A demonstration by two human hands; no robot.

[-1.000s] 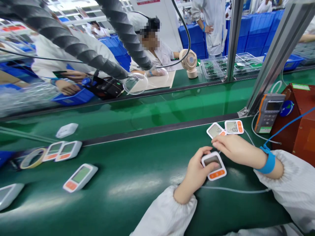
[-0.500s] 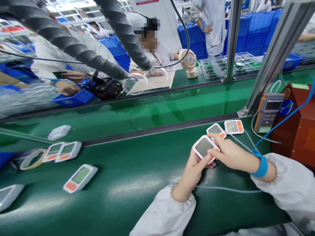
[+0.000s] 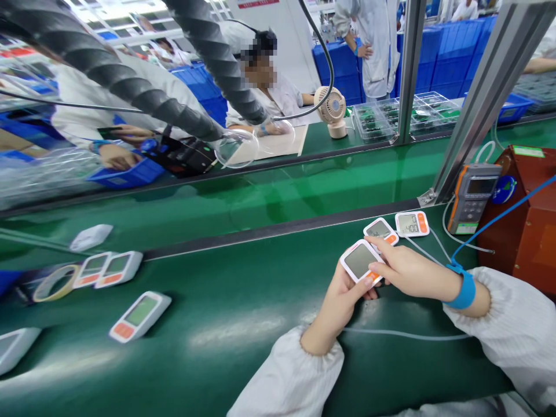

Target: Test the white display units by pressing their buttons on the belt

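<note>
Both hands hold one white blood pressure monitor [image 3: 359, 260] with a grey screen and orange buttons. My left hand [image 3: 336, 304] grips it from below, its thumb at the lower edge by the buttons. On the right side, my right hand [image 3: 410, 269], with a blue band at the wrist, has its fingers closed around the upper corner and the thumb over the front. Just behind lies a second monitor [image 3: 379, 228], partly covered by the held one. Beside that rests a third monitor [image 3: 408, 223] with digits on its display and a tube near it.
At left lie more monitors [image 3: 139, 317] and a tape roll [image 3: 56, 284]. On the right stand a grey-orange handheld meter [image 3: 473, 194] and a brown box [image 3: 525, 226]. A thin tube [image 3: 403, 334] crosses the green bench. Co-workers sit beyond the metal posts [image 3: 410, 75], under ribbed hoses [image 3: 108, 75].
My right thumb has shifted slightly on the monitor's front, and my left thumb sits a little further right. The digits on the monitor behind look different. The view has moved slightly.
</note>
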